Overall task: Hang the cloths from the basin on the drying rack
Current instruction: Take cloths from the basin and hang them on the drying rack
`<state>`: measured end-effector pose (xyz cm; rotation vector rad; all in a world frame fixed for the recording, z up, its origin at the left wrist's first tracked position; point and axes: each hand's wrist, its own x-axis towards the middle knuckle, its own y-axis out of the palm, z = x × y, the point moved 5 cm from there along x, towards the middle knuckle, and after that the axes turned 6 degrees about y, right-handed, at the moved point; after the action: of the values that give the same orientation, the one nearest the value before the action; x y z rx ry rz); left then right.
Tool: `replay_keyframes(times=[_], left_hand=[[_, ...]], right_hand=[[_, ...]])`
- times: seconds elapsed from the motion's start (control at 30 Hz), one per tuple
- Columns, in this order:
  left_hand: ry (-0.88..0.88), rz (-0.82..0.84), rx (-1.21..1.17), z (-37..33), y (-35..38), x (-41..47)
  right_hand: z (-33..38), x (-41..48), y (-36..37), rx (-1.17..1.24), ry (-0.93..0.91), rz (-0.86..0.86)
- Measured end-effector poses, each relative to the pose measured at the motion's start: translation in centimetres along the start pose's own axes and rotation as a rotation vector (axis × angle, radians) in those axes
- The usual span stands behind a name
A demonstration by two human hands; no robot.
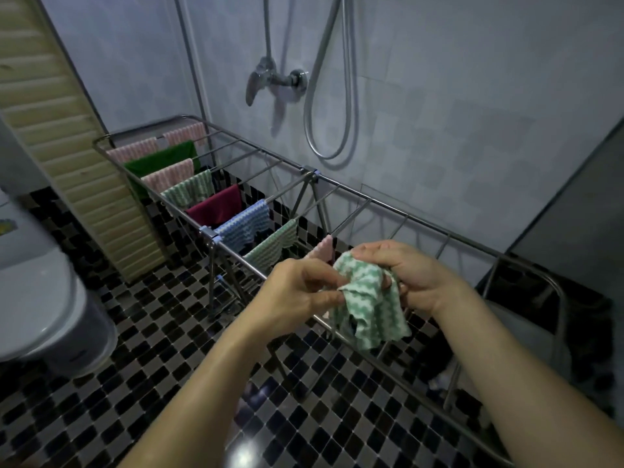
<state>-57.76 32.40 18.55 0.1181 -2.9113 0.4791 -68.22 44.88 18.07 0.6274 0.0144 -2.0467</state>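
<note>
I hold a green cloth (368, 298) at the rack (310, 171).
The rack's left half carries hung cloths (216, 206); over its near rail the crumpled green cloth is pinched by my left hand (297, 292) and clenched in my right hand (405, 271).

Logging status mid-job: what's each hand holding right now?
Left hand: pinches the green-and-white cloth.
Right hand: grips the same cloth at its bunched top.
</note>
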Motion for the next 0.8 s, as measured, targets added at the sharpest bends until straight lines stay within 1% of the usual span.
replay_keyframes(times=[0.07,0.17,0.27,0.33,0.37,0.43,0.53,0.6,0.7,0.8], left_hand=[[-0.055,0.057,-0.028,-0.4,0.2,0.4],[-0.080,0.131,0.018,-1.1,0.9,1.2],[-0.103,0.153,0.051,-2.2,1.7,2.1],[-0.105,0.172,0.079,-3.1,2.8,3.0],[-0.107,0.173,0.088,-3.5,3.4,3.5],[-0.109,0.120,0.090,-4.1,4.1,4.3],[-0.090,-0.015,0.115,-4.4,5.8,5.9],[-0.071,-0.078,0.176,-4.1,6.8,6.7],[-0.004,-0.083,0.333,-4.0,8.2,7.8],[0.034,-0.087,0.453,-4.0,9.2,8.4]], right_hand=[[0.3,-0.9,-1.0,-0.072,0.008,-0.006],[0.8,-2.1,-2.5,-0.171,0.037,0.000],[1.3,-2.9,-4.0,-0.256,0.057,-0.026],[1.7,-3.6,-5.6,-0.398,0.073,-0.079],[2.0,-4.1,-6.4,-0.505,0.081,-0.110],[2.6,-5.0,-7.3,-0.711,0.092,-0.162],[3.7,-6.5,-8.6,-0.920,0.065,-0.210],[4.2,-6.9,-9.4,-0.961,-0.006,-0.234],[4.1,-6.9,-9.4,-0.958,-0.110,-0.212],[3.6,-6.5,-9.4,-0.960,-0.186,-0.299]])
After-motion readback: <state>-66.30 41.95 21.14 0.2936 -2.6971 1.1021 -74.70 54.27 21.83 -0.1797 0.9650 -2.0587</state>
